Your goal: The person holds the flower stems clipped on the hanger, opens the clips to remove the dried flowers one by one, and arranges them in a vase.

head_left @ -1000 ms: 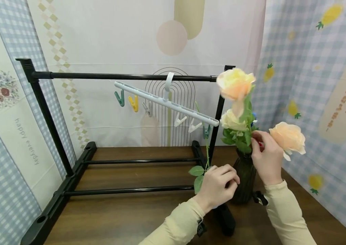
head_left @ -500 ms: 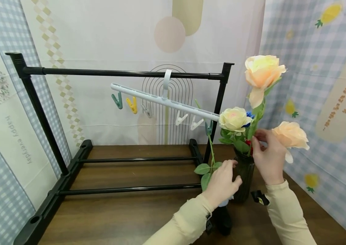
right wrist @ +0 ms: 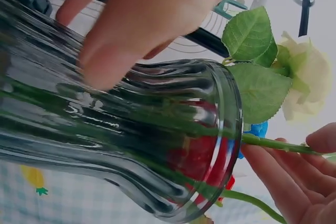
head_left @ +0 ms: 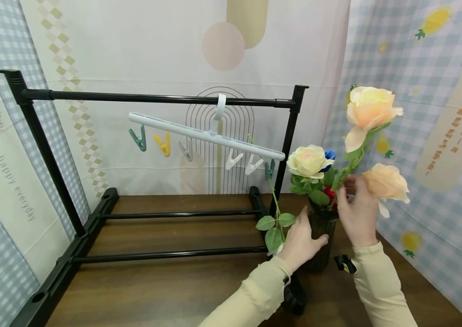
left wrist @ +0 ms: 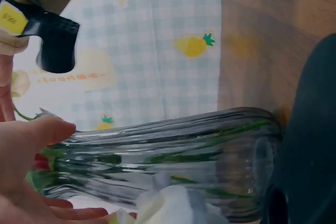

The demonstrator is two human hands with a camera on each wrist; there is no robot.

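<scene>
A dark ribbed glass vase (head_left: 321, 231) holds cream, blue and red flowers. My left hand (head_left: 302, 238) is at the vase, thumb on the near side and fingers round the other. In the right wrist view, that left thumb (right wrist: 107, 64) lies over the glass. My right hand (head_left: 357, 209) pinches a green stem (right wrist: 278, 145) at the vase's mouth. The stem leads up to a tall peach rose (head_left: 370, 109), which leans right. Another peach rose (head_left: 388, 181) shows beside my right hand.
Left of the vase stands a black rack (head_left: 161, 96) with a pale blue hanger (head_left: 202, 134). Several clips hang from it. Its end clip (head_left: 269, 169) holds a leafy green stem (head_left: 273, 195), flower downward. A patterned curtain (head_left: 410, 113) rises at the right.
My left hand has moved right, from the hanging stem to the vase. The tall peach rose has swung right, with my right hand staying near the vase's mouth. The head view has shifted slightly.
</scene>
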